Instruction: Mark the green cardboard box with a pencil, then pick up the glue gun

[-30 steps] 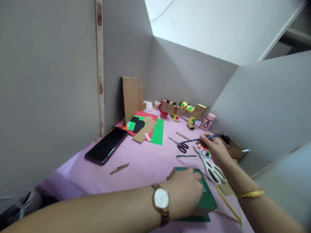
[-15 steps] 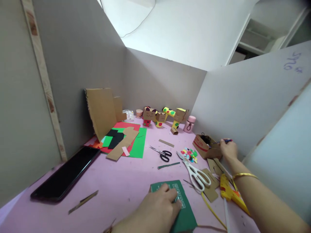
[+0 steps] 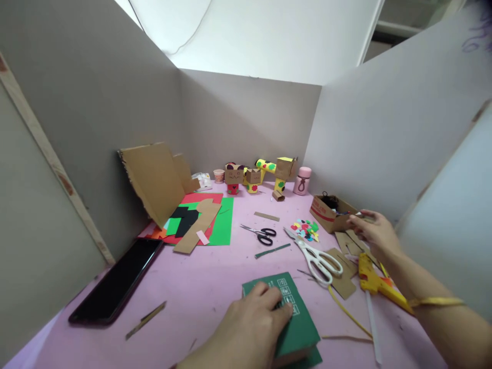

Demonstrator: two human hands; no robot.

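Note:
My left hand lies over a green cardboard box with white printed symbols, its bent fingers gripping the top. At the right, my right hand is beside a small open brown box holding dark items. Its fingers are pinched together near a small whitish tip; what they hold is unclear. White-handled scissors and black-handled scissors lie in front of the green box. Below my right hand are brown cardboard scraps and a yellow glue gun.
A dark tablet lies left, near coloured paper sheets and leaning cardboard. Decorated cardboard figures and a pink bottle stand at the back. Small paper pieces are scattered near the brown box. Grey partitions surround the table.
The view has shifted. My right hand was holding a dark pen-like stick over the brown box; now that stick no longer shows in its fingers. My left hand stays on the green box.

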